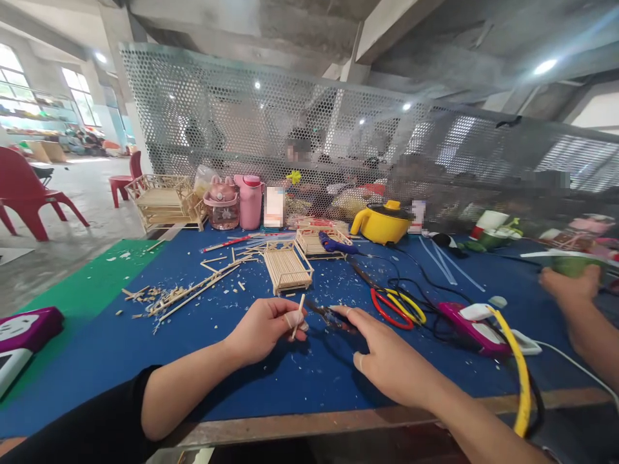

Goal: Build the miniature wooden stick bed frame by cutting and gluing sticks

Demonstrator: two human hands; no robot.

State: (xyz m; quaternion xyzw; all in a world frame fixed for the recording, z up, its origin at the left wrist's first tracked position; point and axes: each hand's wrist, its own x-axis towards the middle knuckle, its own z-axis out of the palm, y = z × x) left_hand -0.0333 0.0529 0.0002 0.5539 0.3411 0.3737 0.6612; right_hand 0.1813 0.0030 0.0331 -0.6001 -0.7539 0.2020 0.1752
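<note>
My left hand (264,330) is closed in a pinch around a short pale wooden stick (298,316), held tilted just above the blue table top. Pale tape or a wrap shows on its fingers. Beside it, my right hand (387,354) has its fingers stretched forward and its thumb apart. Its fingertips touch or hover over a dark metal hand tool (329,316), like pliers or scissors, partly hidden beneath them. Just beyond the hands stands a small stick-built bed frame (289,267). A second small frame (314,243) is behind it, with a blue glue gun (336,243) lying against it.
Loose sticks and scraps (193,290) litter the left. Red-handled scissors (389,309), cables and a purple power strip (471,328) lie right. Pink bottles (250,203) and a yellow pot (384,222) line the back by a perforated screen (290,116). Another person's hand (573,283) is far right.
</note>
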